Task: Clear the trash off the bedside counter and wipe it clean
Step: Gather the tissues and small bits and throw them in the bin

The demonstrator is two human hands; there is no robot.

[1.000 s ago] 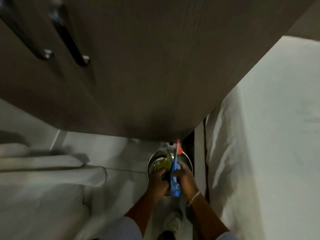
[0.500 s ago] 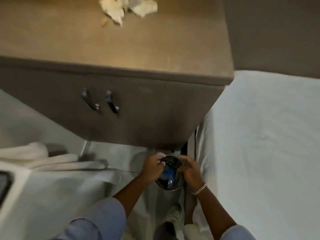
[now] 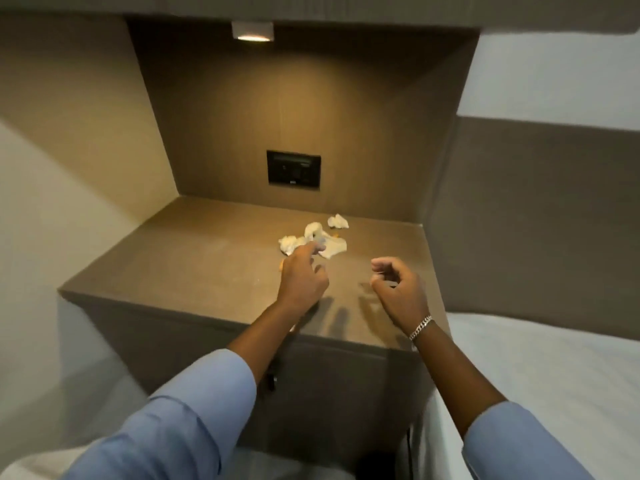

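Several crumpled white tissues (image 3: 313, 239) lie in a loose heap near the middle of the brown bedside counter (image 3: 194, 258), with one smaller wad (image 3: 338, 221) a little behind and to the right. My left hand (image 3: 302, 276) reaches over the counter, its index finger stretched out and touching the near edge of the heap; it holds nothing. My right hand (image 3: 398, 287) hovers above the counter to the right, fingers loosely curled and apart, empty, with a chain bracelet on the wrist. A small orange crumb (image 3: 281, 265) lies beside my left hand.
A black socket panel (image 3: 293, 167) sits in the alcove's back wall, under a small lit lamp (image 3: 253, 31). White bedding (image 3: 540, 368) lies to the right of the counter and pale bedding to the left. Drawer handles (image 3: 271, 378) show below the counter's front edge.
Both hands were down at a metal bin on the floor with wrappers in them. They have let go and come up over the counter; the view has tilted up to the alcove.
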